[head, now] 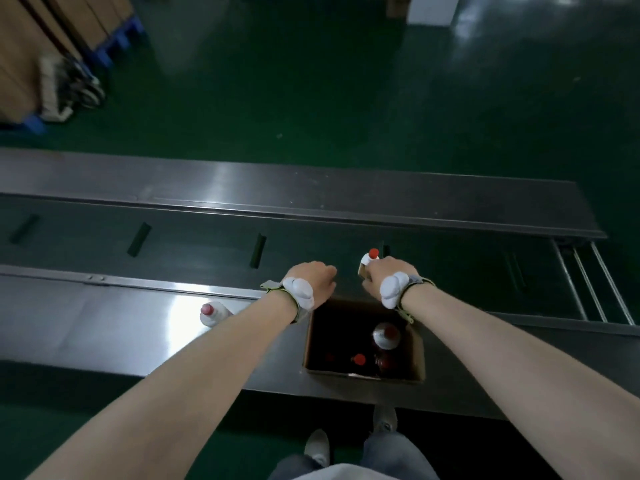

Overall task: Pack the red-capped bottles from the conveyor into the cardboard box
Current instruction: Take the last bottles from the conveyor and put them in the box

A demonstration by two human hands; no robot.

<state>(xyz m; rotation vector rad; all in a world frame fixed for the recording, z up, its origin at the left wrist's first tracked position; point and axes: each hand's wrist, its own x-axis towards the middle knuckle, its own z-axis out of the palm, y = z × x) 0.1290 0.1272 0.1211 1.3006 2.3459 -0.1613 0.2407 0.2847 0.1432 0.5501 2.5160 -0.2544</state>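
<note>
Just past the far rim of the cardboard box (pixel 417 355), on the near edge of the conveyor (pixel 207 237), the right hand (pixel 384 271) is closed around a bottle (pixel 369 261) — only its red cap and white shoulder show above the knuckles. Whether it has left the belt or stands on it, I cannot tell from here. The left hand (pixel 311 277) hovers beside it over the same rim, fingers curled under and seemingly holding nothing, though the fingertips are hidden.

Inside the box the work is partly done: one tall bottle with a pale shoulder (pixel 386 336) stands toward the right side, another dark one sits just in front of it, and a red cap (pixel 359 358) shows lower down near the middle, with a fainter red spot to its left. The back left of the box looks dark and unfilled, so I would say there is room for more.

What is left, as far as I can see — a second bottle (pixel 213 313) waits upright on the steel desk (pixel 104 327) to the left, partly behind the left forearm. The rest of the belt in sight carries only its dark cross-bars, no further bottles. Beyond lie the green floor (pixel 311 81) and stacked cardboard on a blue pallet (pixel 117 39) at the far left.
</note>
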